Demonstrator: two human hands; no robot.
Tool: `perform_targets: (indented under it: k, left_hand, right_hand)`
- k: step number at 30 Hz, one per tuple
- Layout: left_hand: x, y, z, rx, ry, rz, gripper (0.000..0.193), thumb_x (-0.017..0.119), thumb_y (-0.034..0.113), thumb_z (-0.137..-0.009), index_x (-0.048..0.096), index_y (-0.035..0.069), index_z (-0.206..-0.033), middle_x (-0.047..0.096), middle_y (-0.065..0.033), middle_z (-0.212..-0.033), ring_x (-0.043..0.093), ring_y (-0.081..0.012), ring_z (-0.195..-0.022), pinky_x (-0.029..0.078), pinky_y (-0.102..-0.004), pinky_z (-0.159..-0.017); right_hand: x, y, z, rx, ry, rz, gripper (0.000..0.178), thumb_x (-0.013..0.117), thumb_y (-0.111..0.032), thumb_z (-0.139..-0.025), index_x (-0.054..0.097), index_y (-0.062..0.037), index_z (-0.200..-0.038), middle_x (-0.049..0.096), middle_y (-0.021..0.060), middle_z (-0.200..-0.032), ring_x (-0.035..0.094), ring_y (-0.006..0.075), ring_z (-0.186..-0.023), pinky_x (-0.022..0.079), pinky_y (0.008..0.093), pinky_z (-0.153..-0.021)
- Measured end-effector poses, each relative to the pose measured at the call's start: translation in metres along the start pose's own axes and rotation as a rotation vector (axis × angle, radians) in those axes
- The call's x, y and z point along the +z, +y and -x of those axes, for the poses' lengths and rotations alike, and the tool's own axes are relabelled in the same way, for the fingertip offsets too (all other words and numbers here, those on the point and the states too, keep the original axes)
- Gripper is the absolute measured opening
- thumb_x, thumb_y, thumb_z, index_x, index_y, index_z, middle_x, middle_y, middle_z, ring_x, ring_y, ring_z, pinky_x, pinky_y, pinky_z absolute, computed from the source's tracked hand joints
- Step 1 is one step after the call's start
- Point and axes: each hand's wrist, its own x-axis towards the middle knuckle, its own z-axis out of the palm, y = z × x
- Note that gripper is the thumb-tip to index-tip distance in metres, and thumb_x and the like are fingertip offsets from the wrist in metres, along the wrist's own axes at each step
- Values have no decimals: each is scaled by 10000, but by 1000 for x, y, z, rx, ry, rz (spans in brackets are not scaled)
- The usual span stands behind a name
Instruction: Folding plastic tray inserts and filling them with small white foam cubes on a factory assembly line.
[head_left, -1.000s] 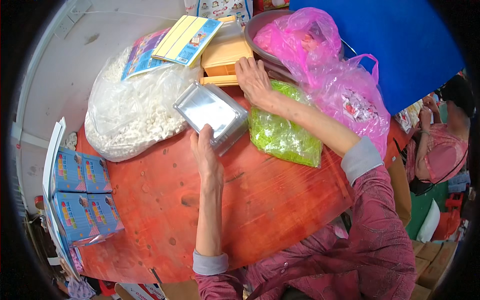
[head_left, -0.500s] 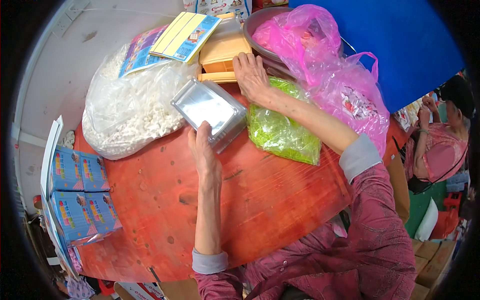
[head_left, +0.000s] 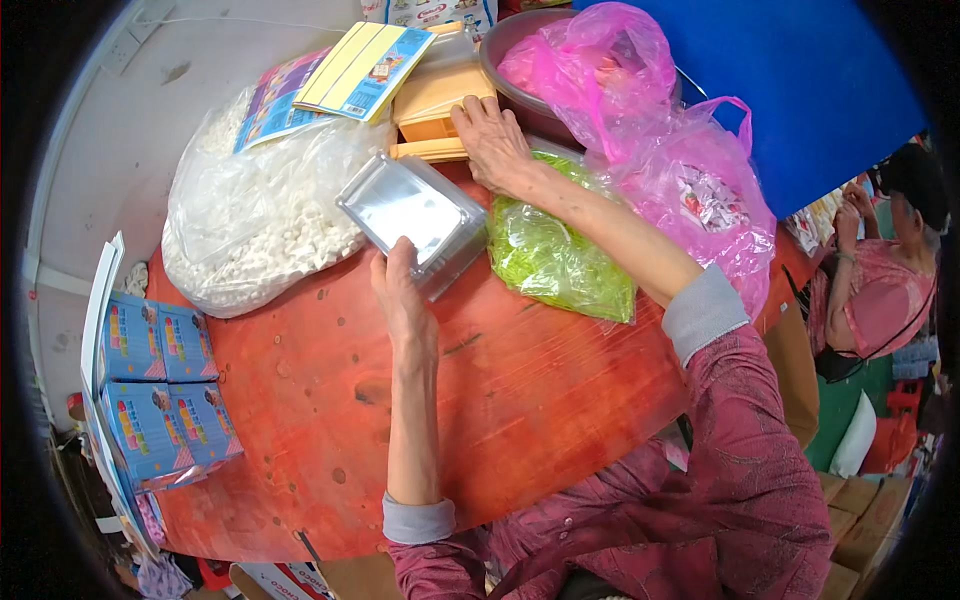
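Looking down from the head camera, the person is leaning over an orange-red table (head_left: pixel 520 400) wrapped in clear film. The left hand (head_left: pixel 402 300) is gripping the near edge of a stack of clear plastic trays (head_left: pixel 415 222), thumb on top and the other fingers tucked out of sight beneath, so how far they curl is hard to say. The stack is sitting tilted near the table's middle, just beside a bag of green pieces (head_left: pixel 555 255). The right hand (head_left: pixel 492 145) is lying flat, fingers spread and holding nothing, across that bag's far end and touching the pale wooden box (head_left: pixel 435 105) behind it.

Much is cut off or covered. A pink plastic bag (head_left: pixel 640 110) is hiding most of a dark bowl (head_left: pixel 510 40), and its contents are blurring into colour. A large clear bag of small white pieces (head_left: pixel 260 220) is bulging on the left, with a yellow and blue flat packet (head_left: pixel 365 65) and a purple-blue sheet (head_left: pixel 275 95) lying on top. Blue cartons (head_left: pixel 160 385) with bright pictures are stacking at the table's left edge, the lowest slipping out of view. At the far right another person (head_left: pixel 890 270) in pink is sitting, partly lost at the rim, in front of a blue panel (head_left: pixel 810 80).
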Motion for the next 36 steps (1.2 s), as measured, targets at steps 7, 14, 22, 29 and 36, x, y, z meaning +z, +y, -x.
perform_targets:
  k: [7, 14, 22, 29, 36]
  left_hand:
    - [2, 0, 1, 7, 3, -5, 394, 574, 287, -834, 499, -13, -1079, 517, -62, -1012, 454, -152, -939, 357, -317, -854]
    - [5, 3, 3, 3, 4, -6, 380, 571, 284, -836, 500, -11, -1064, 518, -59, -1000, 456, -148, -923, 362, -312, -843]
    - [3, -1, 0, 10, 16, -2, 399, 574, 275, -836, 498, -19, -1094, 524, -63, -1012, 460, -150, -926, 365, -315, -841]
    - [-2, -3, -3, 20, -24, 7, 414, 576, 269, -836, 487, -19, -1120, 530, -78, -1042, 480, -164, -948, 377, -323, -854]
    - [19, 0, -5, -3, 82, -18, 444, 571, 241, -830, 454, -38, -1155, 524, -105, -1083, 493, -188, -978, 406, -352, -862]
  right_hand:
    - [4, 1, 6, -45, 77, 56, 519, 646, 3, -576, 455, 3, -1058, 434, 140, -1038, 436, 307, -971, 389, 399, -767]
    - [2, 1, 3, -41, 53, 82, 476, 631, -1, -592, 460, -4, -1035, 451, 142, -1006, 444, 295, -948, 383, 386, -753]
    - [15, 3, 7, -20, 15, 103, 535, 616, -18, -637, 427, 31, -1135, 511, 156, -1024, 482, 306, -953, 399, 419, -691]
    - [8, 0, 3, -76, 6, 159, 520, 558, 24, -689, 408, 17, -1187, 557, 174, -1010, 549, 373, -891, 428, 448, -700]
    - [-10, 34, -17, -132, -8, -122, 259, 571, 47, -679, 532, 8, -932, 580, 180, -901, 582, 394, -874, 479, 480, -733]
